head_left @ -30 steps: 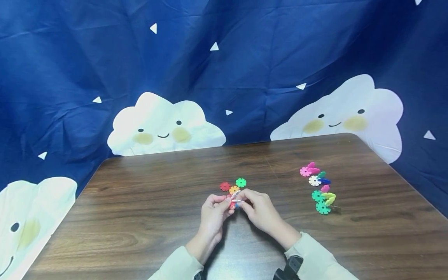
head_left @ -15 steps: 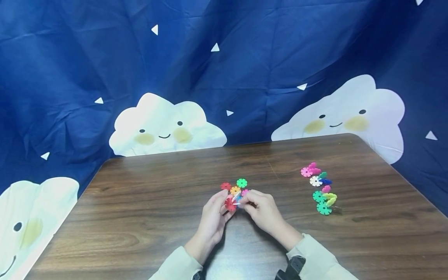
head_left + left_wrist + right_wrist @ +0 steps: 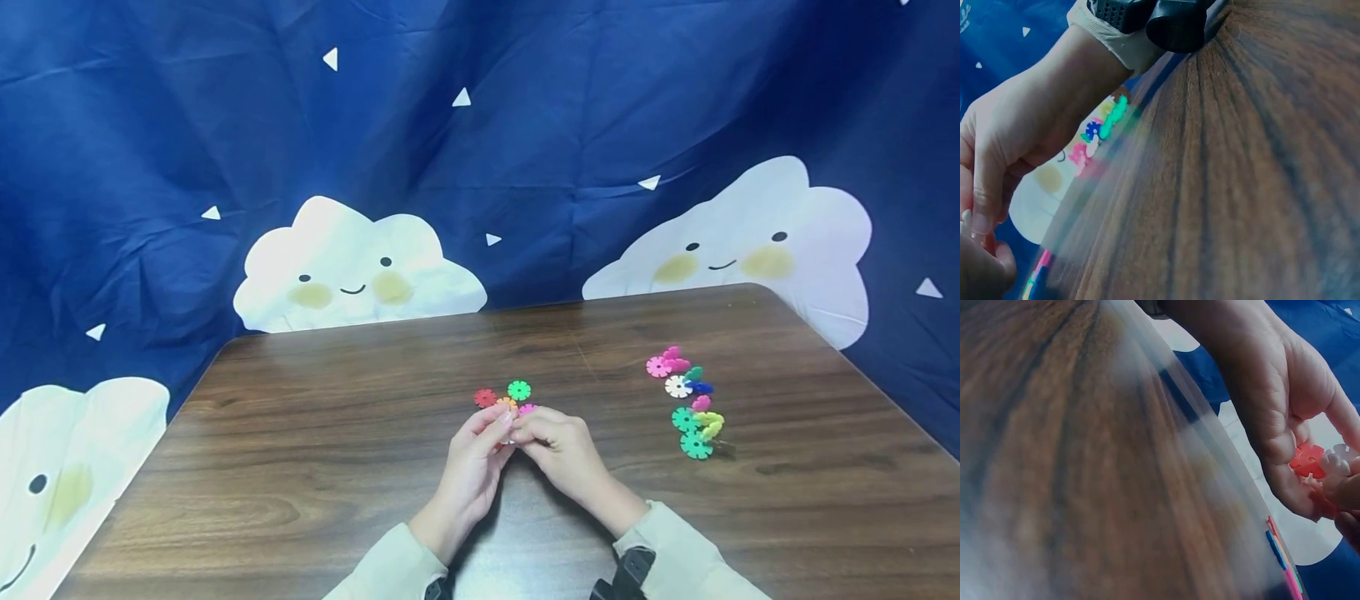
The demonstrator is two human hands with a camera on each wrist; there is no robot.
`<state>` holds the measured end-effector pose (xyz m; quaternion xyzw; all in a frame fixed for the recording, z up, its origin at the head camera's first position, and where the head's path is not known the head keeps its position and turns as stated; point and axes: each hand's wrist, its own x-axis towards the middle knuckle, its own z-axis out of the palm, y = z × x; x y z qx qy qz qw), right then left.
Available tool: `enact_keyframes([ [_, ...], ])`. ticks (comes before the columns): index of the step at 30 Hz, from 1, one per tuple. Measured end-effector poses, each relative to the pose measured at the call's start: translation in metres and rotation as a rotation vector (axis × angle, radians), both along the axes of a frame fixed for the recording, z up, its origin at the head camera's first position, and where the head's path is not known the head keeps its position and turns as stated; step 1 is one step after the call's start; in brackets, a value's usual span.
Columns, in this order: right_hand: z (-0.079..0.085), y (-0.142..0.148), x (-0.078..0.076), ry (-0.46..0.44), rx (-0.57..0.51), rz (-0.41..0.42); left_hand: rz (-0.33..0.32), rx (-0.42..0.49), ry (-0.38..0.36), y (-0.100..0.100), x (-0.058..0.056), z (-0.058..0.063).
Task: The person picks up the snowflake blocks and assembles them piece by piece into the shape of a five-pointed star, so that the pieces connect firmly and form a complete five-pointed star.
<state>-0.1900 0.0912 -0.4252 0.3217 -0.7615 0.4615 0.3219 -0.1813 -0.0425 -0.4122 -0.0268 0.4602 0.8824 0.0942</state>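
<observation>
Both hands meet over the table front. My left hand (image 3: 471,468) grips red interlocking discs; one red disc (image 3: 1307,460) shows its notched rim between the fingers in the right wrist view. My right hand (image 3: 564,452) pinches a white interlocking disc (image 3: 1334,464) against the red one, fingertips of both hands close together. From the head view the fingers hide most of these pieces. Just beyond the hands lie loose discs: a red disc (image 3: 485,397), a green disc (image 3: 519,390), an orange disc (image 3: 507,403) and a pink disc (image 3: 528,409), the last two partly covered.
On the right of the wooden table (image 3: 315,433) stand joined discs: a pink cluster (image 3: 659,367), a white disc (image 3: 678,387) with blue and green ones, and green discs (image 3: 696,445) with yellow ones. A blue cloud-patterned curtain (image 3: 525,125) hangs behind the table.
My left hand has shifted slightly right and closer to the right hand. Its fingers now cover the red and white discs that showed half a second ago.
</observation>
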Motion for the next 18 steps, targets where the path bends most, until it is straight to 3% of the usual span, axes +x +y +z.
enact_keyframes([
  [5, 0.002, 0.005, 0.001, -0.077, 0.029, -0.03, 0.036, -0.026, 0.005, -0.001, 0.0, 0.001],
  [11, 0.011, 0.015, -0.003, -0.149, 0.05, -0.13, 0.113, -0.075, -0.024, -0.006, 0.0, 0.0],
  [18, 0.016, 0.019, -0.013, -0.361, 0.146, -0.239, 0.12, -0.116, -0.017, -0.006, 0.002, -0.001],
])
